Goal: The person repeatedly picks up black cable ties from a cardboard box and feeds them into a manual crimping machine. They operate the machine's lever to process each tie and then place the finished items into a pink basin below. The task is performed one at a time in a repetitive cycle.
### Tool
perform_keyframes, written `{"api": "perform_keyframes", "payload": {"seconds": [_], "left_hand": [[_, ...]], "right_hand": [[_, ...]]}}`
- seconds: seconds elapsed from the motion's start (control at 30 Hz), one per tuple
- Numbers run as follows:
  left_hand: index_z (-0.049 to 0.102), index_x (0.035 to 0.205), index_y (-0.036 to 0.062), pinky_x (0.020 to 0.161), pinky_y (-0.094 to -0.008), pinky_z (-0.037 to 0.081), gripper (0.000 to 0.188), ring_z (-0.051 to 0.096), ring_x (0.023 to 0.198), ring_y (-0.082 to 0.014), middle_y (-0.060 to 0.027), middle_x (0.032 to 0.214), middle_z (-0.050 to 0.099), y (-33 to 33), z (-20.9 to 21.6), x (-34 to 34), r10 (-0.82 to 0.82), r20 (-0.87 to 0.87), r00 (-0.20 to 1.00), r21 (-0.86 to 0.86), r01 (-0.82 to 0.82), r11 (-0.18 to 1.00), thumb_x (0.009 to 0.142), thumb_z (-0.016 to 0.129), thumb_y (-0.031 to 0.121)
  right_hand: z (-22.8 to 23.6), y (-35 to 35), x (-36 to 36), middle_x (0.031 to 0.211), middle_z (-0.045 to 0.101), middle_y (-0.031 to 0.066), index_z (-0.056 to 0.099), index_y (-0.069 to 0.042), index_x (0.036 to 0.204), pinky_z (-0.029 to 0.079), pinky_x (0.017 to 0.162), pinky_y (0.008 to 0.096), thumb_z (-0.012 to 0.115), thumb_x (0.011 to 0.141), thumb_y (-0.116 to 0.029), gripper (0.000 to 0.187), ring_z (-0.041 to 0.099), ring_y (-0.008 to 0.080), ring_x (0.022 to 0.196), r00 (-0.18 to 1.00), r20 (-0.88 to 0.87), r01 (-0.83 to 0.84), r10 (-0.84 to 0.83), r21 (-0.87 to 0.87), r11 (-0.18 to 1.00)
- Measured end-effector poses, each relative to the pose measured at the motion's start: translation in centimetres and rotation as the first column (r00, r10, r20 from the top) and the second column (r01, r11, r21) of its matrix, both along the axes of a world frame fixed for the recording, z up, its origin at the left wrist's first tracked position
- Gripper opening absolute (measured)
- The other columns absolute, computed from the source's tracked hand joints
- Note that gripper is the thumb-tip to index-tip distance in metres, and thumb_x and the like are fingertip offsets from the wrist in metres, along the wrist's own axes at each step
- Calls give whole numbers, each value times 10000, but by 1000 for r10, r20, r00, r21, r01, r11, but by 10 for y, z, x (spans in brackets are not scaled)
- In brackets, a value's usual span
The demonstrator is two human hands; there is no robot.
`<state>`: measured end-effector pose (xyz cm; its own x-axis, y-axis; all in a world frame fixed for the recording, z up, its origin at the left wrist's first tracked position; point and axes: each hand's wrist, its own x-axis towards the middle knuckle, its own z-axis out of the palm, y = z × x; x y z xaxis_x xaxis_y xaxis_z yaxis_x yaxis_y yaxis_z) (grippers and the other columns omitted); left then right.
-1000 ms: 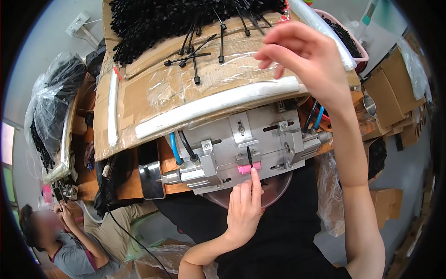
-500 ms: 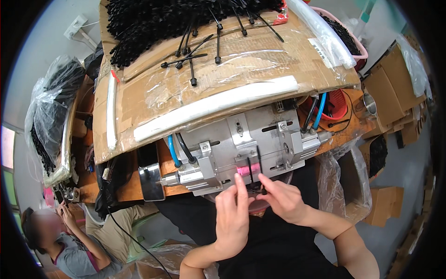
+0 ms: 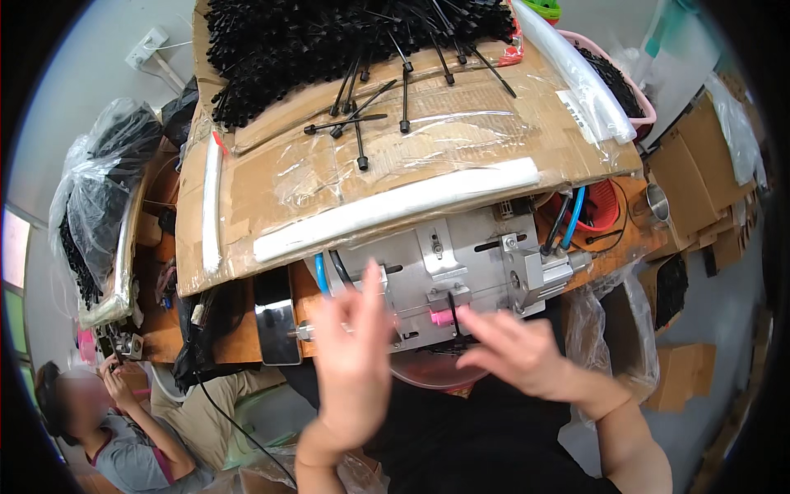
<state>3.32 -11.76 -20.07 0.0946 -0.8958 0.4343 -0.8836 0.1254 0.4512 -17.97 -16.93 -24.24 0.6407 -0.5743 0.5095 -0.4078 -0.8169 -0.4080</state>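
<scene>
In front of me is a metal fixture (image 3: pixel 407 247) with cylinders at both sides and a pink block (image 3: pixel 443 316) at its front middle. A thin black rod (image 3: pixel 453 311) stands across the pink block. My right hand (image 3: pixel 522 354) is just right of this rod, index finger and thumb apart; whether a fingertip touches the rod I cannot tell. Over the fixture's left cylinder my left hand (image 3: pixel 354 354) is raised, smeared by motion, its fingers stretched out with nothing seen in them. Below the fixture is a clear bowl (image 3: pixel 428 372), partly hidden, with dark pieces.
Above the fixture lies a cardboard sheet (image 3: pixel 271 185) with a heap of black knob-ended rods (image 3: pixel 329 58). A dark phone-like slab (image 3: pixel 278 321) lies left, a red basket (image 3: pixel 605 216) right. Blue hoses (image 3: pixel 576 216) join the cylinders. A co-worker (image 3: pixel 132 445) sits lower left.
My left hand has moved up and left, away from the right hand. The right hand has opened from the black rod it pinched; one rod now shows at the pink block instead of two.
</scene>
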Motion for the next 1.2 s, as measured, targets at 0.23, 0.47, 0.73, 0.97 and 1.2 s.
{"api": "perform_keyframes", "payload": {"seconds": [0.23,0.47,0.73,0.97,1.2], "left_hand": [[631,1023,22,760,-344,508,222,638,857,-266,-133,1004,630,-179,26,117,-147,-24,989,-30,146,989,835,589,-87],[631,945,-9,751,-309,505,136,637,793,-222,-113,908,633,-151,34,63,-203,-50,978,-41,201,979,829,606,-77],[627,1138,6,744,-340,489,323,602,810,-272,-147,961,613,-65,24,47,-21,8,1000,-125,22,992,838,585,-107],[419,1417,-66,770,-368,475,707,542,877,-275,-139,999,567,35,-53,-51,-105,37,994,49,103,993,766,697,-82],[370,1403,-131,800,-324,472,674,522,866,-244,-133,1014,512,27,-72,-76,-135,145,980,179,108,978,798,646,-19]], "right_hand": [[84,-210,22,885,689,175,650,-40,948,506,704,475,619,914,-248,213,667,362,843,836,-3,538,-549,-197,820],[90,-268,58,906,695,178,656,-16,934,533,793,436,708,819,-175,203,673,349,910,809,-386,399,-444,-193,896],[105,-181,45,916,705,149,663,-11,918,531,678,394,661,837,-47,89,687,273,853,854,-288,293,-434,-422,858],[109,-129,9,1070,698,161,564,54,1239,577,702,251,603,970,-228,392,694,226,974,859,511,-187,-41,387,903],[92,-90,-22,974,697,194,588,53,1162,572,612,268,541,985,-81,227,707,247,875,690,714,-289,-118,422,859]]}}
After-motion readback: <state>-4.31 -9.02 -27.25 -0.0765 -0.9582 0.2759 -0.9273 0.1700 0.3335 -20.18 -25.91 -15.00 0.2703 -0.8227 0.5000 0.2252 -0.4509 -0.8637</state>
